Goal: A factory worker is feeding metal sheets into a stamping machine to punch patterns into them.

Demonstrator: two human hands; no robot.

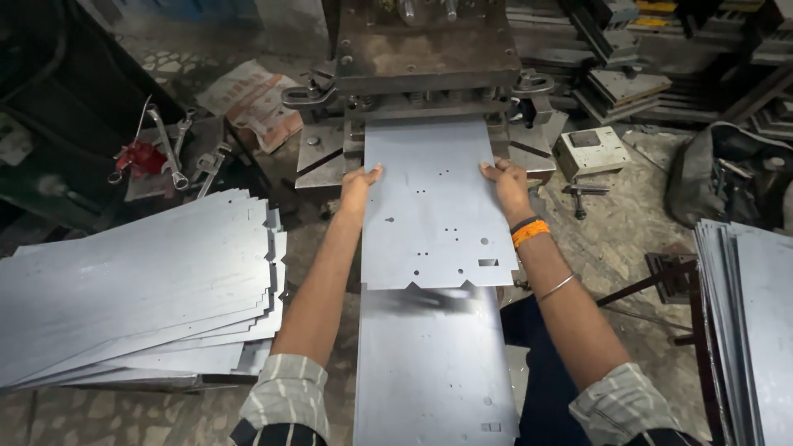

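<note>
A grey metal sheet (pixel 434 206) with small punched holes and notched near edge lies flat in front of the press machine (pixel 425 49), its far end under the die. My left hand (pixel 358 183) grips its left edge and my right hand (pixel 505 183) grips its right edge. An orange band and a metal bangle are on my right wrist. A second plain sheet (pixel 429 363) lies beneath it, reaching toward me.
A fanned stack of punched sheets (pixel 140 289) lies at left. Another stack of sheets (pixel 747 322) stands at right. Wrenches and a red tool (pixel 169 157) lie at the upper left. A small beige box (pixel 591 150) sits right of the press.
</note>
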